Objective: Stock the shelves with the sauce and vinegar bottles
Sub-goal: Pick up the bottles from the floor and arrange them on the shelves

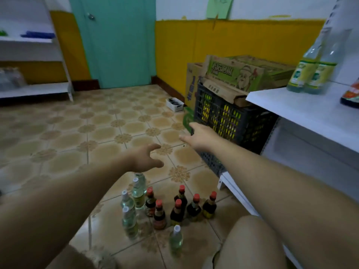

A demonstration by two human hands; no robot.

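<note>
Likely between picks: our left hand (147, 157) and right hand (197, 136) showed wide, empty grips; sauce bottles (177, 210) and vinegar bottles (138, 197) stood on the floor (58, 133) at 6 o'clock, shelf (291, 109) at 3.

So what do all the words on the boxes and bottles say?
Nothing here can be read for sure.
Green-printed cardboard box: big pale characters, too blurred to read.
Brown box behind it: blue print, blurred.
Two clear bottles on the white shelf: yellow-green labels, unreadable.
Floor bottles: labels too small.
Green paper sheet up high: faint marks, unreadable.
</note>
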